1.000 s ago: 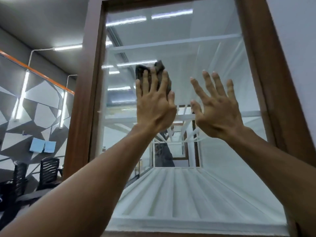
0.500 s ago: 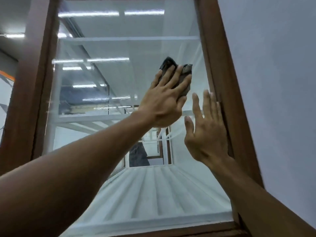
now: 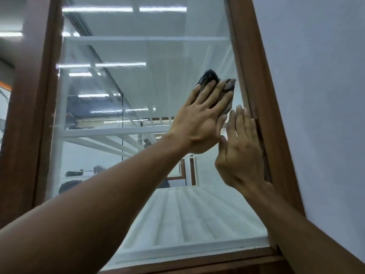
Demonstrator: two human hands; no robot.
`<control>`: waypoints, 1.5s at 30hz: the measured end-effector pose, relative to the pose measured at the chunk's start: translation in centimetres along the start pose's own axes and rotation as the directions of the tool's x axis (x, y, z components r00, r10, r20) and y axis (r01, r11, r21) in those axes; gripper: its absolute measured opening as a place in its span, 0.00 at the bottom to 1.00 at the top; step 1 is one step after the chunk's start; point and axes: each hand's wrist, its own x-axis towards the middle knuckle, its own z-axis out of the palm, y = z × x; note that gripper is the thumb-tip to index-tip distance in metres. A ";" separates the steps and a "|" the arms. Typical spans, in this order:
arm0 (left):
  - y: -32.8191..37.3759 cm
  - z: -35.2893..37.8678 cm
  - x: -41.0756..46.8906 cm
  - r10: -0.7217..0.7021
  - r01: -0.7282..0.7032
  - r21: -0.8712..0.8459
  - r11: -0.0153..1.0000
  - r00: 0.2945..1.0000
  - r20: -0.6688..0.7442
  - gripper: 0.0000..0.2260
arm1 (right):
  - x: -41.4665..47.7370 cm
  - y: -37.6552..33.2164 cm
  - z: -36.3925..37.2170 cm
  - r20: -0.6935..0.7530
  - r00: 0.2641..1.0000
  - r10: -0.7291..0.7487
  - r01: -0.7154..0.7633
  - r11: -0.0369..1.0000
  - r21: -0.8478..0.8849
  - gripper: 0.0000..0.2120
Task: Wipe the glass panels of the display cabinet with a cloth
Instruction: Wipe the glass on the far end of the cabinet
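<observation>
Wiping stroke in hand, at the right edge of the glass.

The left grip (image 3: pixel 201 119) is wide, with straight fingers pressing the dark cloth (image 3: pixel 209 78) flat on the glass panel (image 3: pixel 138 91), in its upper half, just beside the right post of the wooden frame (image 3: pixel 256 91). The right grip (image 3: pixel 241 155) is also wide and holds nothing, its palm on the glass just below, against the post. The next move probably calls for turning at the frame and sweeping back left or downward with even pressure.
</observation>
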 end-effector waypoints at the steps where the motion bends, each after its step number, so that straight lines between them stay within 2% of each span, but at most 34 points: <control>1: -0.8 -0.1 -1.2 -0.022 0.022 0.008 1.000 1.000 -0.018 0.27 | 0.2 -0.4 0.0 0.024 1.000 0.003 -0.002 1.000 -0.031 0.32; 7: -5.6 -1.5 -6.5 -0.153 0.154 0.011 0.988 0.986 -0.070 0.28 | 2.8 -6.7 1.7 0.141 0.984 -0.105 0.111 0.993 -0.035 0.34; 14: -11.7 -3.4 -10.8 -0.279 0.282 0.021 0.959 0.956 -0.090 0.29 | 4.7 -13.4 4.4 0.178 0.960 -0.216 0.227 0.973 -0.043 0.32; 17: -14.1 -4.4 -12.4 -0.347 0.350 0.012 0.937 0.933 -0.098 0.29 | 4.8 -15.4 5.1 0.194 0.958 -0.209 0.223 0.974 -0.052 0.34; 21: -16.8 -5.6 -15.5 -0.489 0.491 -0.009 0.871 0.865 -0.109 0.29 | 4.2 -15.9 5.2 0.196 0.964 -0.179 0.193 0.980 -0.055 0.34; 25: -15.5 -4.5 -18.4 -0.530 0.528 -0.058 0.847 0.836 -0.140 0.29 | 3.5 -15.2 5.1 0.189 0.961 -0.204 0.214 0.976 -0.036 0.33; 28: -11.3 -3.1 -20.5 -0.607 0.591 -0.140 0.795 0.775 -0.175 0.29 | 1.4 -14.5 4.7 0.181 0.949 -0.257 0.263 0.965 -0.010 0.32; 29: -9.7 -2.5 -20.9 -0.599 0.583 -0.138 0.801 0.784 -0.166 0.29 | 0.5 -14.2 4.6 0.177 0.944 -0.277 0.281 0.960 0.001 0.32; 30: -8.3 -2.0 -21.0 -0.546 0.534 -0.117 0.837 0.824 -0.149 0.29 | -0.3 -13.8 4.4 0.170 0.940 -0.295 0.298 0.955 0.011 0.31; 32: -7.0 -1.4 -20.5 -0.343 0.341 -0.032 0.939 0.934 -0.102 0.29 | -1.4 -12.8 3.9 0.149 0.938 -0.312 0.312 0.950 0.026 0.30; 33: -7.3 -1.4 -19.7 -0.273 0.274 -0.002 0.962 0.958 -0.090 0.29 | -1.7 -12.2 3.6 0.139 0.942 -0.305 0.304 0.952 0.027 0.30; 34: -7.8 -1.4 -18.7 -0.269 0.270 -0.001 0.963 0.959 -0.094 0.29 | -1.9 -11.5 3.3 0.134 0.948 -0.288 0.287 0.958 0.021 0.29; 35: -8.4 -1.4 -17.4 -0.329 0.329 -0.025 0.944 0.938 -0.112 0.29 | -2.0 -10.6 3.1 0.134 0.956 -0.262 0.263 0.965 0.008 0.29; 37: -8.5 -1.5 -14.8 -0.528 0.518 -0.101 0.850 0.836 -0.150 0.29 | -2.0 -8.7 2.6 0.128 0.971 -0.200 0.205 0.979 -0.023 0.30; 38: -7.6 -1.2 -13.6 -0.580 0.569 -0.112 0.815 0.799 -0.158 0.30 | -2.0 -7.7 2.3 0.120 0.978 -0.171 0.176 0.984 -0.034 0.30; 39: -6.2 -0.8 -12.5 -0.574 0.565 -0.105 0.819 0.803 -0.159 0.30 | -1.9 -6.9 2.1 0.111 0.984 -0.141 0.146 0.988 -0.042 0.30; 42: -1.6 0.7 -12.1 -0.306 0.306 -0.021 0.952 0.946 -0.109 0.30 | -2.0 -5.1 1.3 0.091 0.994 -0.068 0.073 0.996 -0.052 0.30; 44: -0.6 1.0 -13.2 -0.147 0.149 0.043 0.988 0.988 -0.048 0.29 | -2.2 -4.2 0.8 0.093 0.995 -0.047 0.053 0.997 -0.061 0.30; 45: -0.9 1.0 -13.0 -0.125 0.127 0.048 0.991 0.991 -0.040 0.29 | -2.3 -3.7 0.5 0.093 0.995 -0.038 0.045 0.997 -0.070 0.30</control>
